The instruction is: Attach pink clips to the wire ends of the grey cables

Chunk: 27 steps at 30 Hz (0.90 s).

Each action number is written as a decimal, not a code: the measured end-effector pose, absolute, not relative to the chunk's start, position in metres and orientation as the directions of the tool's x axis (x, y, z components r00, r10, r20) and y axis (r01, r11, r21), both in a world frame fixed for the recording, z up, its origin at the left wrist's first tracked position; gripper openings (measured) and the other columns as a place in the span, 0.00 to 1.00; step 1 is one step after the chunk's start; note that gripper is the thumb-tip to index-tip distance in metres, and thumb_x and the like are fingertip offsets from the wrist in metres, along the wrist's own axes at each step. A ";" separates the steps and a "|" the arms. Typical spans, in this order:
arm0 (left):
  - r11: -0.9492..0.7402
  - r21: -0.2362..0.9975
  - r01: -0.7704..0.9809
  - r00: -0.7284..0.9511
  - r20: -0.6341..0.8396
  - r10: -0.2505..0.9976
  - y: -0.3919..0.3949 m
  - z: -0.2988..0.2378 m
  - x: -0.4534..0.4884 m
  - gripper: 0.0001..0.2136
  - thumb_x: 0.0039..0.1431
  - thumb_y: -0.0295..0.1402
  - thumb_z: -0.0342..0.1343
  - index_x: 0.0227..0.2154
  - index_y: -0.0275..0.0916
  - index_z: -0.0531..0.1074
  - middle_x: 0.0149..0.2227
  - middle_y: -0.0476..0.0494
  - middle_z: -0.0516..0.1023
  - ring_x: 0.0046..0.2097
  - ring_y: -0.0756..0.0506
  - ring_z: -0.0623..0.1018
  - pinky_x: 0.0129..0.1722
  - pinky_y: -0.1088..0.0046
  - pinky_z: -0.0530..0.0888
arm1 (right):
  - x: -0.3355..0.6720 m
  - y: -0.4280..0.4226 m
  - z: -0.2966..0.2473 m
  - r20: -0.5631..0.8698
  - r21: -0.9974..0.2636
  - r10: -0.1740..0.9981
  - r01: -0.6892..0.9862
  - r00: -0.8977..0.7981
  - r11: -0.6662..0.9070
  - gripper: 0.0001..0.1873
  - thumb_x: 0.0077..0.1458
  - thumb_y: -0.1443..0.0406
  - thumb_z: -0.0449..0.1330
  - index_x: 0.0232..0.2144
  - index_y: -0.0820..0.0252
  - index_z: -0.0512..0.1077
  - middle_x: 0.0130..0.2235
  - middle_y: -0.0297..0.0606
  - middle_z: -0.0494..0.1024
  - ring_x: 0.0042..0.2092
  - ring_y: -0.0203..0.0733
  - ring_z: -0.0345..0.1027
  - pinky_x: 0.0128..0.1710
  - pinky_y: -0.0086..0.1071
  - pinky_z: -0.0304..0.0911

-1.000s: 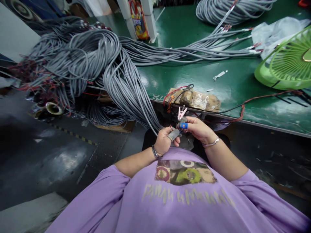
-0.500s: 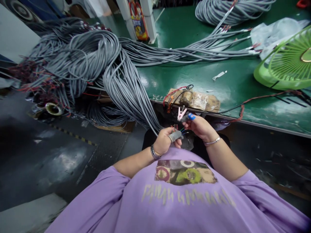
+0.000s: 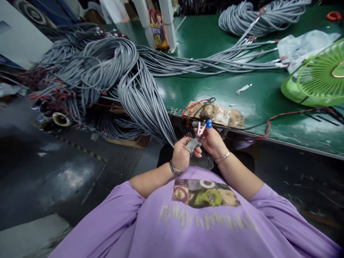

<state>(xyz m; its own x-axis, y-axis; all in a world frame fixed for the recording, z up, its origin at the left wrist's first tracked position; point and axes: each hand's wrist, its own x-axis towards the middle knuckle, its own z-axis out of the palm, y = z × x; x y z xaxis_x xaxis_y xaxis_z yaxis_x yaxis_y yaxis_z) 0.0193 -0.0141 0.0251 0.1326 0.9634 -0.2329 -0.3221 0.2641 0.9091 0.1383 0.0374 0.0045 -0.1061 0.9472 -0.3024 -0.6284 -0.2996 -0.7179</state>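
Observation:
My left hand (image 3: 182, 154) is closed around the end of a grey cable, with thin reddish wires (image 3: 188, 136) fanning out above its fingers. A grey sleeve-like piece (image 3: 191, 144) lies at the thumb; I cannot tell whether it covers the thumb or is held. Close beside it, my right hand (image 3: 213, 143) is pinched, its thumb in a blue finger cot (image 3: 209, 124). A pale pink clip (image 3: 201, 129) shows at those fingertips, partly covered. Whether the right hand holds the clip or only some wires is too small to make out.
A thick bundle of grey cables (image 3: 145, 93) hangs over the edge of the green table (image 3: 199, 84). Taped cardboard (image 3: 228, 118) with cords lies at that edge. A green fan (image 3: 309, 89), a plastic bag (image 3: 306, 46) and a cable coil (image 3: 258, 19) are farther right and back.
My right hand has moved left and closer to the left hand, its blue-capped thumb now upright beside the pink clip. My left hand stays almost in place. The view has shifted slightly.

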 end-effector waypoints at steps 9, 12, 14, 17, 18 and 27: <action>0.289 0.924 -0.249 0.155 -0.257 0.954 -0.012 0.015 0.022 0.19 0.49 0.48 0.62 0.27 0.35 0.70 0.20 0.49 0.75 0.18 0.51 0.74 0.19 0.76 0.72 | 0.133 0.039 0.004 -0.399 -0.588 0.905 -0.717 -0.147 -0.375 0.29 0.43 0.40 0.65 0.25 0.61 0.71 0.21 0.32 0.73 0.21 0.33 0.66 0.20 0.28 0.62; 0.289 0.923 -0.254 0.159 -0.254 0.954 -0.012 0.014 0.021 0.18 0.50 0.48 0.62 0.28 0.35 0.70 0.20 0.49 0.76 0.18 0.51 0.74 0.19 0.76 0.73 | 0.134 0.037 0.003 -0.378 -0.585 0.911 -0.720 -0.164 -0.372 0.30 0.42 0.38 0.63 0.26 0.59 0.70 0.24 0.32 0.75 0.22 0.32 0.66 0.22 0.28 0.63; 0.284 0.924 -0.254 0.160 -0.250 0.955 -0.014 0.013 0.019 0.18 0.51 0.48 0.62 0.28 0.35 0.71 0.20 0.49 0.76 0.18 0.50 0.74 0.19 0.75 0.73 | 0.137 0.035 0.002 -0.350 -0.591 0.916 -0.713 -0.194 -0.377 0.32 0.42 0.36 0.61 0.26 0.58 0.70 0.26 0.33 0.77 0.23 0.33 0.67 0.24 0.29 0.65; 0.272 0.932 -0.239 0.183 -0.232 0.955 -0.017 0.010 0.013 0.18 0.51 0.48 0.61 0.29 0.35 0.72 0.21 0.48 0.76 0.19 0.50 0.75 0.19 0.75 0.73 | 0.149 0.030 0.001 -0.303 -0.647 0.896 -0.620 -0.325 -0.443 0.34 0.43 0.34 0.59 0.28 0.59 0.72 0.28 0.36 0.77 0.25 0.34 0.67 0.26 0.29 0.65; 0.270 0.936 -0.227 0.196 -0.227 0.954 -0.018 0.009 0.011 0.18 0.51 0.48 0.61 0.30 0.34 0.72 0.21 0.48 0.76 0.19 0.50 0.75 0.20 0.75 0.74 | 0.154 0.028 0.001 -0.293 -0.678 0.877 -0.564 -0.381 -0.471 0.33 0.43 0.35 0.59 0.28 0.60 0.72 0.27 0.36 0.76 0.25 0.35 0.67 0.26 0.29 0.65; 0.316 0.949 -0.009 0.380 -0.289 0.878 -0.019 0.009 0.005 0.16 0.50 0.44 0.63 0.25 0.34 0.70 0.21 0.45 0.76 0.21 0.50 0.76 0.22 0.76 0.73 | 0.170 0.013 0.016 -0.221 -0.926 0.887 -0.199 -0.405 -0.321 0.17 0.40 0.57 0.73 0.24 0.63 0.74 0.24 0.32 0.74 0.26 0.31 0.64 0.28 0.27 0.61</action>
<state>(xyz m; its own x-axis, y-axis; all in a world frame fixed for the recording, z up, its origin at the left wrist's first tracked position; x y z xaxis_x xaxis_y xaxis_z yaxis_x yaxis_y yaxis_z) 0.0054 -0.0185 0.0086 0.3805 0.8784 -0.2893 -0.0089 0.3163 0.9486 0.1697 0.0133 0.0163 -0.4054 0.8871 -0.2207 -0.1987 -0.3211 -0.9260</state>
